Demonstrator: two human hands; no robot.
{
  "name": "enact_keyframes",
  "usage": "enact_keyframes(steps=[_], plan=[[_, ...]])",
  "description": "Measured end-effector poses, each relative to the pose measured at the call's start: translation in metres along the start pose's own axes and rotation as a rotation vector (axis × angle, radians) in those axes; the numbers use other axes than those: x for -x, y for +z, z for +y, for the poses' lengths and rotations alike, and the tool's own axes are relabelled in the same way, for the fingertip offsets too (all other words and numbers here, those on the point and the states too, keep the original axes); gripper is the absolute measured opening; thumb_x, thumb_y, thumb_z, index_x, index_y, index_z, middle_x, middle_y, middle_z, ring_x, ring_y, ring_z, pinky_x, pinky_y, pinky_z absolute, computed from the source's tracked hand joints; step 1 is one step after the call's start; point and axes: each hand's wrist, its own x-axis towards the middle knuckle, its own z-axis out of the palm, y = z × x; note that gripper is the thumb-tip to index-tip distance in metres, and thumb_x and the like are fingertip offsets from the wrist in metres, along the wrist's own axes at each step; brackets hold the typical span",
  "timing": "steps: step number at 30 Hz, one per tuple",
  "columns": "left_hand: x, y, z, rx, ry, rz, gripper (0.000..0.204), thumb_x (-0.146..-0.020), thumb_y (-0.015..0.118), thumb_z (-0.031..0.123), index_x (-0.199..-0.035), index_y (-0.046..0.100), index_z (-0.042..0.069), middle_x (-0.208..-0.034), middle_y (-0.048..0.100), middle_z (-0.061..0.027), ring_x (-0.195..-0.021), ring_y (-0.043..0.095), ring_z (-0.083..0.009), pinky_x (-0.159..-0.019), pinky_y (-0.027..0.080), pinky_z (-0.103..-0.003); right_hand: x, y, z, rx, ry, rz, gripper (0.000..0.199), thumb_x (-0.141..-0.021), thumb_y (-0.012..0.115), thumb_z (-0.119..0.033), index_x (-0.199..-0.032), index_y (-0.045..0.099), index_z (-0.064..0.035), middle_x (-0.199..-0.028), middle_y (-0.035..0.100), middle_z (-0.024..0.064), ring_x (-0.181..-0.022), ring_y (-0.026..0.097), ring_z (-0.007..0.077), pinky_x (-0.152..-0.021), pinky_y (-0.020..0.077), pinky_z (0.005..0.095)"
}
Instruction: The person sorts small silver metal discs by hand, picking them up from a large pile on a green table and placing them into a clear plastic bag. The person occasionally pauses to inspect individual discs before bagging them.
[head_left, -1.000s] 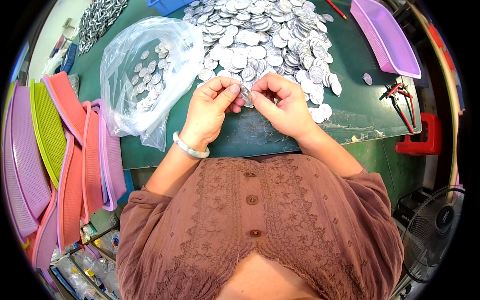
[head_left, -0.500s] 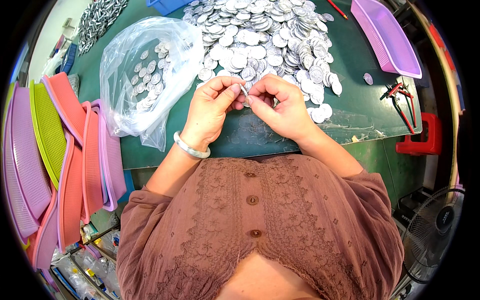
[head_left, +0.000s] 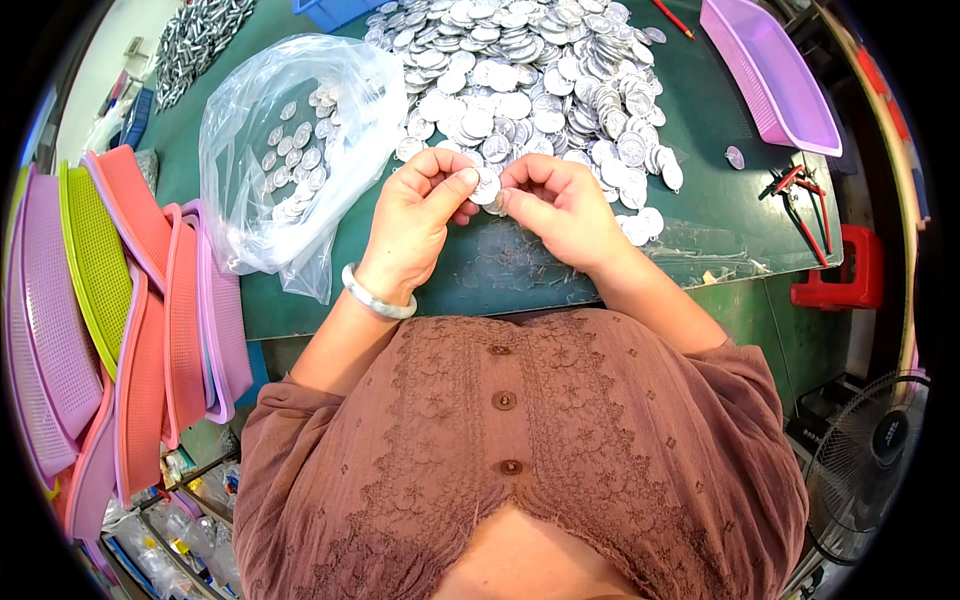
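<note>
A round silver medallion is pinched between my two hands, its flat face turned up toward me. My left hand, with a pale bangle at the wrist, grips its left edge between thumb and forefinger. On the opposite edge, the thumb and forefinger of my right hand are closed. Just beyond my fingers spreads a large heap of similar silver medallions. To the left lies a clear plastic bag with several medallions inside.
Stacked plastic baskets stand at the left. A purple basket, a lone medallion and red-handled pliers lie on the green table at the right. Small metal parts are piled far left; a fan is lower right.
The medallion has turned from edge-on to showing its flat face. My hands have shifted slightly, and both still hold it.
</note>
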Motion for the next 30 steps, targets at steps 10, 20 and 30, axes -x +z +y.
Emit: enact_keyframes(steps=[10,20,30], plan=[[0.0028,0.0059,0.0035,-0.088,0.045,0.047,0.008,-0.081,0.06,0.009,-0.085,0.057,0.003,-0.072,0.057,0.0009,-0.059,0.049,-0.0047,-0.054,0.039,-0.018,-0.0037,-0.0064,-0.0003,-0.378,0.251,-0.079,0.007,-0.076,0.058,-0.011,-0.079,0.059,-0.0051,-0.068,0.056,-0.0012,-0.055,0.047,0.0049,-0.051,0.0354,0.0183],[0.0043,0.0081,0.0048,-0.162,0.096,0.055,0.005,-0.081,0.058,0.006,-0.084,0.056,0.002,-0.071,0.054,0.0024,-0.058,0.046,-0.0027,-0.052,0.037,-0.017,-0.0044,-0.0065,-0.0001,-0.456,0.288,-0.082,0.005,-0.076,0.059,-0.009,-0.079,0.059,-0.0047,-0.067,0.056,0.0004,-0.054,0.047,0.006,-0.05,0.0362,0.0194],[0.0059,0.0064,0.003,-0.235,0.161,0.007,0.005,-0.083,0.056,0.005,-0.087,0.055,0.003,-0.076,0.055,0.0027,-0.063,0.048,-0.0027,-0.057,0.039,-0.017,-0.0047,-0.0061,0.0,-0.47,0.285,-0.085,0.005,-0.077,0.06,-0.009,-0.079,0.058,-0.0052,-0.068,0.056,0.0006,-0.053,0.047,0.0063,-0.05,0.0364,0.0196]])
